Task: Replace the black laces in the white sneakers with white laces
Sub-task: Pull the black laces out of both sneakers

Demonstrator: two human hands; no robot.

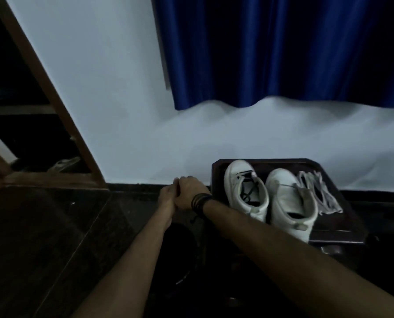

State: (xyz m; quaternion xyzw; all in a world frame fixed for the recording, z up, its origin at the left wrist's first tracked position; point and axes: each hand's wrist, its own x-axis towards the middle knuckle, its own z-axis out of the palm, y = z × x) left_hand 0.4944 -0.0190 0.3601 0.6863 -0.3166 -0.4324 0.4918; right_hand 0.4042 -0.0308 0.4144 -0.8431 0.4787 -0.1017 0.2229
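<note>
Dark tray (338,235): sneakers (269,196) toes wallward (lengthwise).

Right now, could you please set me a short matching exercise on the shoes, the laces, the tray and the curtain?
Things:
1. left sneaker
2. right sneaker
3. white laces
4. curtain

Descriptions:
A. blue, hanging on the wall
B. loose heap at the tray's right side
C. black lace lying inside it
D. middle of the tray, no black lace visible

Pairs: 1-C, 2-D, 3-B, 4-A
</note>
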